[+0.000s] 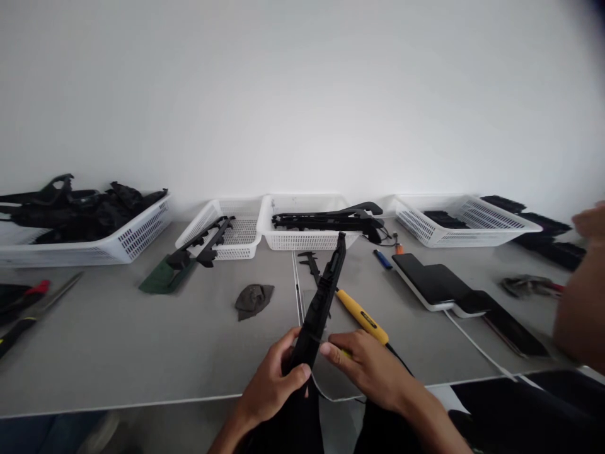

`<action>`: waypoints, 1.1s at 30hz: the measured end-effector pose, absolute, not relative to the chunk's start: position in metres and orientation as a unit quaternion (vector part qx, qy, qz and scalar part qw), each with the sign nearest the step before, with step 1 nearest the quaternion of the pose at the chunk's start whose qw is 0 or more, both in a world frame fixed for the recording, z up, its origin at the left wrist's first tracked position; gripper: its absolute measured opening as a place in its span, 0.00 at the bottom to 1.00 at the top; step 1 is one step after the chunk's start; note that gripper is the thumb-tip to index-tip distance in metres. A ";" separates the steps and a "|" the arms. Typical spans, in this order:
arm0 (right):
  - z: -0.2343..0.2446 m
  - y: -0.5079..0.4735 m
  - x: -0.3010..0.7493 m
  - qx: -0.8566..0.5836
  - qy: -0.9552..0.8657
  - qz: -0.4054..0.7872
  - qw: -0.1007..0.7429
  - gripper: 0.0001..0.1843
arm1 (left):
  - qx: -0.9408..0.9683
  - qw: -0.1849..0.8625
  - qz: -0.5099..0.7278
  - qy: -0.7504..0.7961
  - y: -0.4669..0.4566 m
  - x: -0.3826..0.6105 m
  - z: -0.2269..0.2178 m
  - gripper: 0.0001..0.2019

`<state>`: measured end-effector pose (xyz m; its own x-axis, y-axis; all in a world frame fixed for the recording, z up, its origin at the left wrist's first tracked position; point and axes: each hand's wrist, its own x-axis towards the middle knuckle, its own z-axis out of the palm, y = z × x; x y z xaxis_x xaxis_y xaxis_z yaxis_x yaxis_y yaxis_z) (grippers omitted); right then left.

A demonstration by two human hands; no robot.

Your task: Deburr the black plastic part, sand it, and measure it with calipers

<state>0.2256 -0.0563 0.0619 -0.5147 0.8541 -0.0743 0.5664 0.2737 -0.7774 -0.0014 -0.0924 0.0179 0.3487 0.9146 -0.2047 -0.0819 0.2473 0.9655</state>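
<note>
My left hand (276,378) is closed around the lower end of a long black plastic trim piece (324,296), which tilts up and away over the table's front edge. Close against its right side, my right hand (368,366) is curled around a small tool with a yellow handle (347,354). Most of that tool is hidden by the fingers; a thin dark tip seems to touch the trim piece. Just beyond lies a yellow-handled corded tool (362,316). A black caliper (311,265) rests partly behind the trim piece.
White baskets (312,241) with black parts line the wall. A crumpled grey cloth (254,301), a green cloth (165,277), a blue-handled item (382,259) and phones (447,284) lie on the table (189,340). Pliers (38,315) lie left. Another person's arm (583,296) shows at right.
</note>
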 end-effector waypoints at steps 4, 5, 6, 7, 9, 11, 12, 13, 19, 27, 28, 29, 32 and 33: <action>0.057 -0.071 0.218 -0.440 -0.754 0.449 0.191 0.35 | 0.485 0.667 0.389 0.411 -0.090 0.000 0.019 0.29; 0.055 -0.076 0.216 -0.431 -0.750 0.466 0.184 0.35 | 0.488 0.666 0.393 0.405 -0.090 0.000 0.020 0.26; 0.053 -0.079 0.214 -0.422 -0.748 0.481 0.175 0.35 | 0.491 0.665 0.396 0.400 -0.089 0.000 0.021 0.23; 0.051 -0.082 0.213 -0.415 -0.746 0.493 0.168 0.35 | 0.492 0.665 0.398 0.396 -0.089 0.001 0.022 0.22; 0.051 -0.084 0.214 -0.420 -0.736 0.502 0.172 0.35 | 0.496 0.666 0.396 0.392 -0.088 0.001 0.023 0.22; 0.053 -0.082 0.217 -0.438 -0.720 0.502 0.196 0.35 | 0.503 0.662 0.395 0.391 -0.089 0.000 0.022 0.23; 0.055 -0.081 0.218 -0.447 -0.710 0.501 0.210 0.35 | 0.508 0.659 0.394 0.392 -0.090 0.000 0.020 0.24; 0.056 -0.079 0.218 -0.457 -0.700 0.500 0.225 0.35 | 0.512 0.656 0.393 0.393 -0.090 -0.001 0.019 0.25; 0.042 -0.082 0.197 -0.447 -0.656 0.550 0.258 0.37 | 0.517 0.640 0.403 0.401 -0.092 -0.001 0.013 0.26; 0.022 -0.093 0.166 -0.485 -0.565 0.566 0.354 0.36 | 0.561 0.538 0.412 0.476 -0.095 0.000 0.006 0.21; 0.023 -0.092 0.166 -0.487 -0.568 0.562 0.353 0.37 | 0.566 0.526 0.410 0.485 -0.096 0.001 0.004 0.21; 0.023 -0.092 0.166 -0.490 -0.569 0.559 0.352 0.37 | 0.571 0.516 0.408 0.491 -0.096 0.002 0.003 0.21; 0.020 -0.089 0.169 -0.501 -0.556 0.564 0.350 0.38 | 0.593 0.501 0.390 0.496 -0.096 0.004 0.004 0.21; 0.017 -0.089 0.170 -0.502 -0.546 0.570 0.353 0.38 | 0.599 0.498 0.383 0.496 -0.096 0.005 0.004 0.21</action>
